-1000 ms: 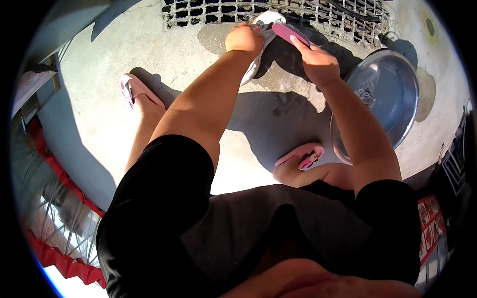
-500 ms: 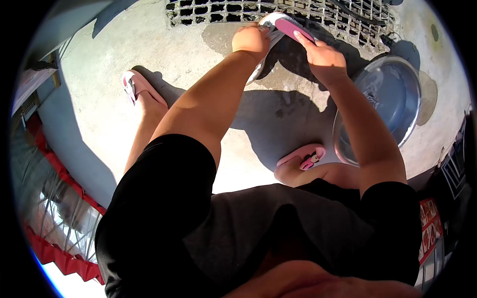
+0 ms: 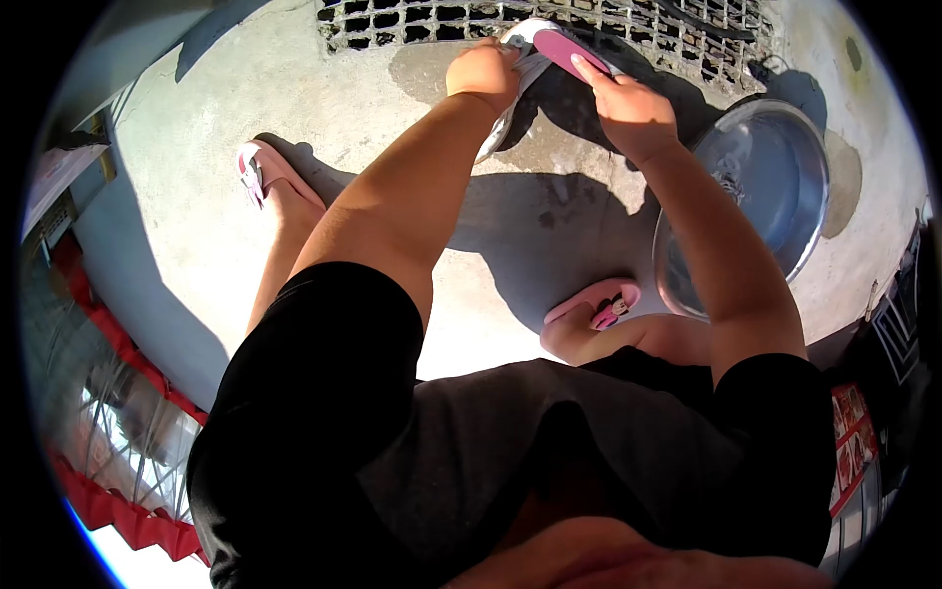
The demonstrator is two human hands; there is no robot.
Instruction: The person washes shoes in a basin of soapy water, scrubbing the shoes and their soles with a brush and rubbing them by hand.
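Observation:
My left hand (image 3: 484, 75) is closed on a white shoe (image 3: 497, 135), tilted near the drain grate. Much of the shoe is hidden behind that hand and forearm. In my right hand (image 3: 633, 113) is a brush with a flat purple-pink back (image 3: 561, 52). My index finger lies along this back, and the brush's underside presses against or lies very close to the shoe's upper end; its bristles are out of sight. A metal basin (image 3: 822, 196) holding water stands beside my right forearm.
A grate (image 3: 417, 18) with square holes runs along the top, set in concrete (image 3: 392, 128) with wet patches. Pink slippers (image 3: 257, 167) are on my feet. Red-edged clear sheeting (image 3: 128, 344) hangs at left; a red printed panel (image 3: 852, 442) stands at right.
The brush and both hands have shifted slightly left and up in the view, with the brush farther up along the shoe. Both hands keep their hold.

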